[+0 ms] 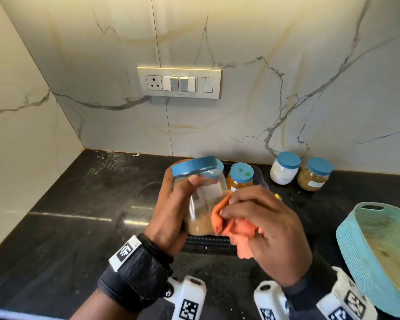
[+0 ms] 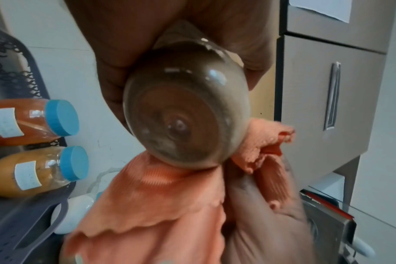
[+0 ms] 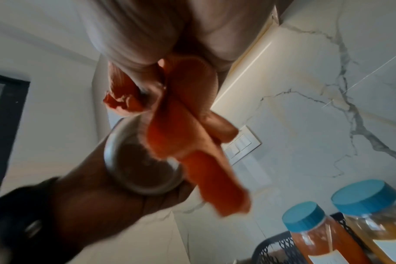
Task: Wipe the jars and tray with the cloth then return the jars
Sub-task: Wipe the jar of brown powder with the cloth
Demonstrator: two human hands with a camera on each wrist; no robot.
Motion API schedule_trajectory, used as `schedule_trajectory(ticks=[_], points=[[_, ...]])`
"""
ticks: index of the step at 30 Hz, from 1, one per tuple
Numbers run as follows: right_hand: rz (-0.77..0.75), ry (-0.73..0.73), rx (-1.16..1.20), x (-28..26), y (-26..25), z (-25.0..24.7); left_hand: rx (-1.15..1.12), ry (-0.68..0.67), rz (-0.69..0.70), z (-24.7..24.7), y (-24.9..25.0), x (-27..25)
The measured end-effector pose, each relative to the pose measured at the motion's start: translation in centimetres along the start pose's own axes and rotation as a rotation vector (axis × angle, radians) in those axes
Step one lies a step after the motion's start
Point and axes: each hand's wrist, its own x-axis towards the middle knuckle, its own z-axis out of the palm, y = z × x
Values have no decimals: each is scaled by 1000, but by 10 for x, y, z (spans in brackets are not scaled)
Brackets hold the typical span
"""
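Both hands work just above the dark tray [image 1: 208, 244] on the black counter [image 1: 67, 215]: the left hand [image 1: 171, 215] wraps its fingers and thumb around a clear jar [image 1: 202, 197] with a blue lid, tilted and partly filled with brown powder, while the right hand [image 1: 268, 227] bunches an orange cloth [image 1: 236, 229] in curled fingers and presses it against the jar's lower side. Two orange-filled jars [image 2: 27, 146] stand in the tray behind, and two more jars [image 1: 300, 172] sit on the counter by the marble wall [image 1: 240, 123], well apart from the tray. A teal basket [image 1: 356, 239] sits at the right edge.
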Motion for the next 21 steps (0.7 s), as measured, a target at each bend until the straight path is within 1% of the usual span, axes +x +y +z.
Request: schedule_trajectory(ticks=[2, 4, 6, 9, 11, 13, 15, 16, 18, 20, 21], points=[[92, 66, 92, 13, 10, -4, 5, -39, -40, 1, -4, -4], [197, 125, 217, 24, 15, -9, 26, -64, -39, 4, -6, -6], [222, 137, 256, 21, 11, -9, 20, -57, -22, 10, -2, -7], [154, 108, 203, 2, -2, -4, -28, -13, -16, 11, 2, -5], [127, 105, 130, -9, -6, 1, -21, 17, -29, 5, 1, -6], [109, 113, 67, -11, -4, 2, 14, -33, -67, -1, -2, -9], [67, 96, 31, -9, -1, 0, 111, -118, -88, -4, -3, -10], [37, 76, -5, -8, -1, 1, 195, -137, -86, -6, -1, -9], [-19, -1, -91, -10, -2, 5, 351, -135, -76, -8, 3, -5], [-51, -85, -124, -14, -3, 10, 397, -134, -74, -11, 3, -2], [-55, -95, -116, -15, -2, 11, 399, -129, -73, -12, 2, -2]])
